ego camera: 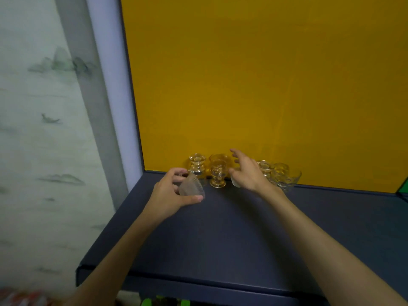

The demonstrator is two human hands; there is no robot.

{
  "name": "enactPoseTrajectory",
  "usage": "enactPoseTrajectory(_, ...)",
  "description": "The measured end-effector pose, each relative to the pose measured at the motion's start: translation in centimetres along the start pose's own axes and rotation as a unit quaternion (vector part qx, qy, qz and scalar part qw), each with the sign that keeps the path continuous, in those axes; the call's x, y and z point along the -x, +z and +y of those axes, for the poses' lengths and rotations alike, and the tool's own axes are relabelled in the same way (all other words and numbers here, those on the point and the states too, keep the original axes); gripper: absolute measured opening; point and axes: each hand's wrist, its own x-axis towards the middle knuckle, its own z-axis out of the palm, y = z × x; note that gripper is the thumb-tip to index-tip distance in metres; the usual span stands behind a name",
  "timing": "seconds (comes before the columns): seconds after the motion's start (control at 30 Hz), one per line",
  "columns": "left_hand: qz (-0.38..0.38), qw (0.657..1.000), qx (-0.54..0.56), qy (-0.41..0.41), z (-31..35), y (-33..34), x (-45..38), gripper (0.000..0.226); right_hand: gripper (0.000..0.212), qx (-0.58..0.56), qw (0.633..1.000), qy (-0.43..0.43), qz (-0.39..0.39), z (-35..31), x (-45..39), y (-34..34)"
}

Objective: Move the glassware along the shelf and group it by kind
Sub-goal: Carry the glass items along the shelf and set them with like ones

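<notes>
Clear glassware stands in a row along the back of a dark blue shelf [220, 228], against a yellow panel. My left hand [170, 195] is closed around a ribbed glass tumbler [191, 187], tilted, just above the shelf. Behind it stands a footed glass [197, 164], and to its right a second footed glass [218, 170]. My right hand [247, 171] has spread fingers and covers a small glass [236, 183] whose base shows under the palm; whether it grips it is unclear. Further right stand more glasses [265, 167] and a wide glass bowl [288, 177].
The yellow back panel [265, 85] rises right behind the glasses. A white and grey frame [114, 96] bounds the shelf's left side. The shelf's front edge [198, 281] lies close to me. Green items [165, 302] show below the shelf.
</notes>
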Motion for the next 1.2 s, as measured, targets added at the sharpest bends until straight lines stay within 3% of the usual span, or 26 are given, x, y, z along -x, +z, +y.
enactPoseTrajectory(0.1, 0.014, 1.0, 0.017, -0.008, -0.5, -1.2, -0.1, 0.097, 0.078, 0.011, 0.999, -0.018, -0.033, -0.4, -1.3, 0.3)
enactPoseTrajectory(0.33, 0.033, 0.997, 0.069, -0.026, -1.9, -2.4, -0.5, 0.093, 0.068, 0.093, 0.993, -0.038, -0.056, -0.7, -2.5, 1.0)
enactPoseTrajectory(0.63, 0.017, 0.992, 0.121, -0.025, -2.4, -1.5, -1.5, 0.093, 0.083, 0.143, 0.989, -0.027, -0.025, -0.8, -2.2, 0.6)
enactPoseTrajectory(0.87, 0.028, 0.989, 0.139, -0.037, -2.6, -2.0, -1.6, 0.09, 0.097, 0.143, 0.986, 0.004, -0.082, -1.3, -2.1, 1.1)
enactPoseTrajectory(1.2, 0.036, 0.98, 0.183, -0.072, -3.6, -1.8, -0.2, 0.076, 0.08, 0.177, 0.984, 0.031, 0.02, -2.6, 0.2, 2.1)
